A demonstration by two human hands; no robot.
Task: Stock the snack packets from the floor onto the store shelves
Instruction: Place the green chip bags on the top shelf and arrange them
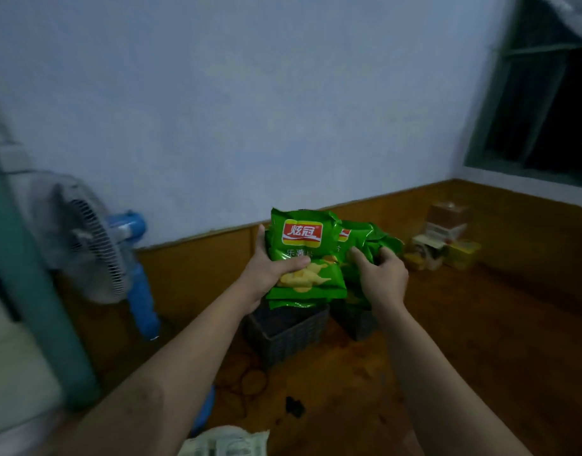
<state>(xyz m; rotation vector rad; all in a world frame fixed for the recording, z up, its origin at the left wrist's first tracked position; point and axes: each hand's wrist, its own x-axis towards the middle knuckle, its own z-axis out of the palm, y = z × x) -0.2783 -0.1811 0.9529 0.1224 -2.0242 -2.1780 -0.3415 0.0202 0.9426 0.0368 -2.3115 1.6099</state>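
I hold a bundle of green chip packets [303, 245] in front of me, above the floor. The front packet has a red logo and a picture of yellow chips. My left hand [270, 271] grips the bundle's left side, thumb across the front packet. My right hand [380, 278] clutches more green packets [368, 241] on the right side. Below the bundle stand two dark plastic baskets [289, 334], the right basket [357, 319] partly hidden by my right wrist. No store shelf is in view.
A blue and white standing fan [95, 238] is at the left by a teal post [33, 291]. Small boxes [447, 238] are stacked in the far corner under a dark window [546, 103]. A cable [247, 380] lies on the brown floor.
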